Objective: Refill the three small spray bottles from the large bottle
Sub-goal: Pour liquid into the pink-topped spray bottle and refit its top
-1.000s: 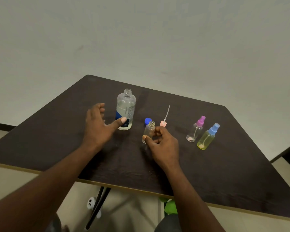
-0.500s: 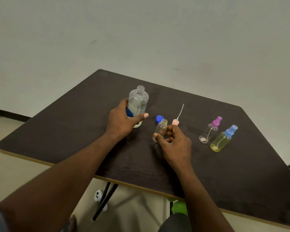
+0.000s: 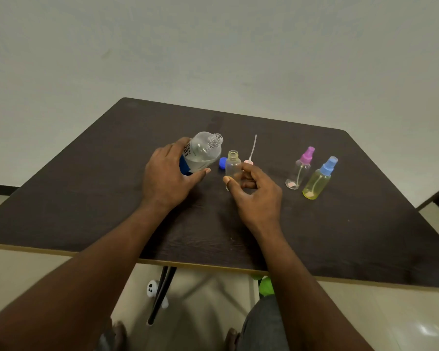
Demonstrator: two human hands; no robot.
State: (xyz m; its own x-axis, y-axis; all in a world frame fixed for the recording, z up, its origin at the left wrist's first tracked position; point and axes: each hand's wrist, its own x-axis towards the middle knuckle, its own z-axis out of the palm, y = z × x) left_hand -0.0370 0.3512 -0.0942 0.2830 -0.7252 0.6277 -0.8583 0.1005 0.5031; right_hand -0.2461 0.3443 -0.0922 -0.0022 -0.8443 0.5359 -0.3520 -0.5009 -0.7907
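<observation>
My left hand [image 3: 166, 177] grips the large clear bottle [image 3: 202, 152], uncapped and tilted with its open neck pointing right toward the small bottle. My right hand [image 3: 254, 196] holds a small clear open bottle [image 3: 233, 167] upright on the dark table [image 3: 86, 198]. Its pink spray head [image 3: 250, 160] with a long dip tube lies just behind my fingers. A blue cap [image 3: 222, 163] rests between the two bottles. To the right stand a clear spray bottle with a purple head [image 3: 300, 168] and a yellow spray bottle with a blue head [image 3: 319, 178].
The table's near edge [image 3: 213, 264] runs across the lower frame, with black legs [image 3: 162, 287] below. A white object [image 3: 152, 290] and something green [image 3: 265, 286] lie on the floor. A plain wall stands behind the table.
My left hand closed on the large bottle and tipped it from upright toward the small bottle. My right hand kept the small bottle in place.
</observation>
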